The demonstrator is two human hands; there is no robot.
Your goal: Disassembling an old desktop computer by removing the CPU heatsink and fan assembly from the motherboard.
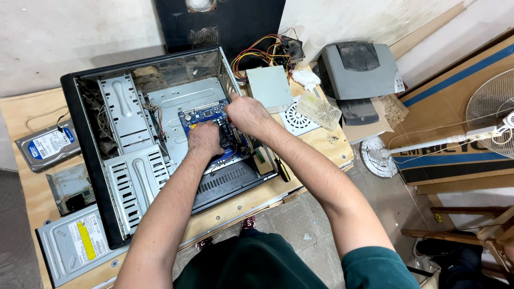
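Two hands work inside the open computer case (134, 160) that lies on the wooden tabletop (27, 198), in the middle of the frame. The left hand (205, 140) presses on the blue circuit board (206, 114), fingers bent down on it; the right hand (246, 115) reaches its upper right edge, and I cannot tell if its fingers grip something. The board looks thin, stiff and fragile, so it is safer to hold it by the edges. A hard drive (47, 145) lies at the left.

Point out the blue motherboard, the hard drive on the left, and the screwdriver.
blue motherboard (202, 114): head view, upper left corner.
hard drive (48, 145): head view, label face.
screwdriver (282, 168): head view, black-and-yellow handle.
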